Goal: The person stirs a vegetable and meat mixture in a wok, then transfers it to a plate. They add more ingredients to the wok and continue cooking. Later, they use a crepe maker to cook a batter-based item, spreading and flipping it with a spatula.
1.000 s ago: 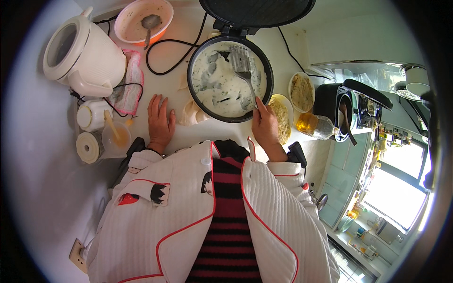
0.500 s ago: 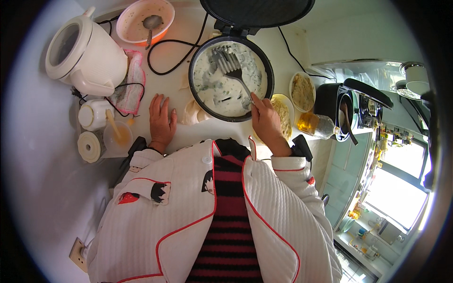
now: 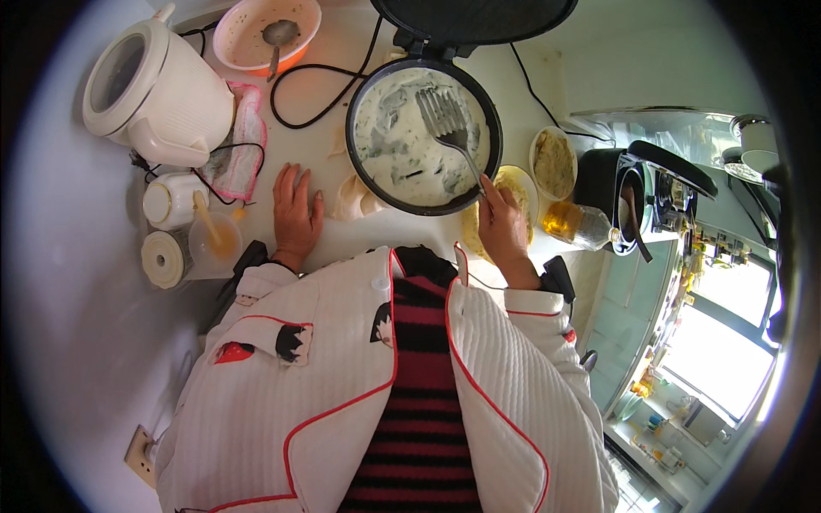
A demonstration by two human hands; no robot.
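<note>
My right hand (image 3: 503, 224) grips the handle of a slotted metal spatula (image 3: 446, 120), whose fork-like head lies over the batter. That batter (image 3: 389, 141), pale with green bits, covers the floor of a round black electric griddle (image 3: 351, 147). The griddle's lid (image 3: 479, 19) is raised at the back. On the counter left of the griddle my left hand (image 3: 297, 218) rests flat, its fingers stretched out and holding nothing. Between that hand and the griddle lies a pale crumpled thing (image 3: 355, 201) of a kind I cannot make out.
An orange-and-white bowl (image 3: 248, 64) with a spoon (image 3: 280, 36) stands back left, beside a white kettle (image 3: 162, 94) and a pink-edged cloth (image 3: 244, 145). Right of the griddle are two plates of flatbread (image 3: 553, 162) (image 3: 517, 192), an oil bottle (image 3: 577, 225) and a black pot (image 3: 603, 188).
My right hand has shifted right with the spatula, whose head moved from the batter's upper middle toward its right side. The left hand stays flat on the counter.
</note>
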